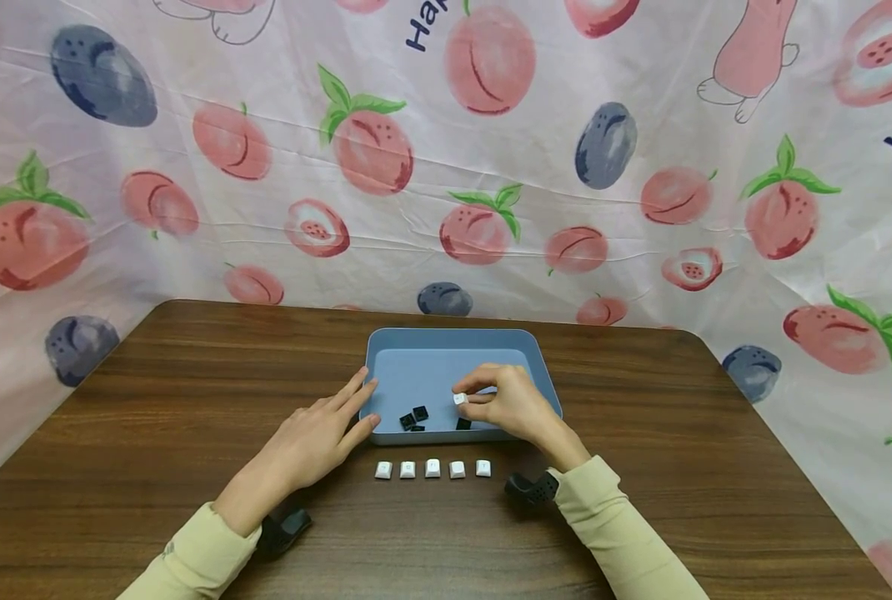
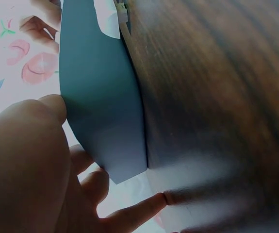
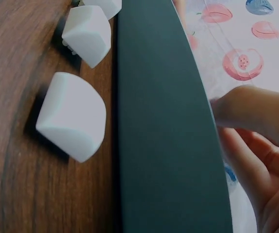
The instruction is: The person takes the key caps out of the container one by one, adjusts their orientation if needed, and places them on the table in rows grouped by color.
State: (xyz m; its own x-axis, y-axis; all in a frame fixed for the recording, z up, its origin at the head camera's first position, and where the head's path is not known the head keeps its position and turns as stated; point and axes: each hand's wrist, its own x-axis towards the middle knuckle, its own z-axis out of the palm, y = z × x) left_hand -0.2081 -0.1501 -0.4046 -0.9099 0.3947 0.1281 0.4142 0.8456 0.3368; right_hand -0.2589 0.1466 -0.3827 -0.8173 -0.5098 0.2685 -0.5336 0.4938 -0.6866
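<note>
My right hand (image 1: 508, 403) pinches a white keycap (image 1: 459, 399) between thumb and fingers, over the front part of a blue tray (image 1: 453, 337). Spread across the tray's left rim is my left hand (image 1: 314, 437), its fingers straight. In the left wrist view the left thumb touches the tray's upper edge. Several black keycaps (image 1: 420, 412) lie in the tray near its front wall; one of them (image 1: 463, 424) sits below the right hand. A row of several white keycaps (image 1: 433, 468) stands on the table in front of the tray. The tray wall hides the held keycap in the right wrist view.
The brown wooden table (image 1: 679, 450) carries the tray near its middle. A black wrist device (image 1: 284, 533) sits under the left wrist and another black device (image 1: 532, 488) under the right. Behind the table hangs a white cloth (image 1: 416, 225) printed with fruit.
</note>
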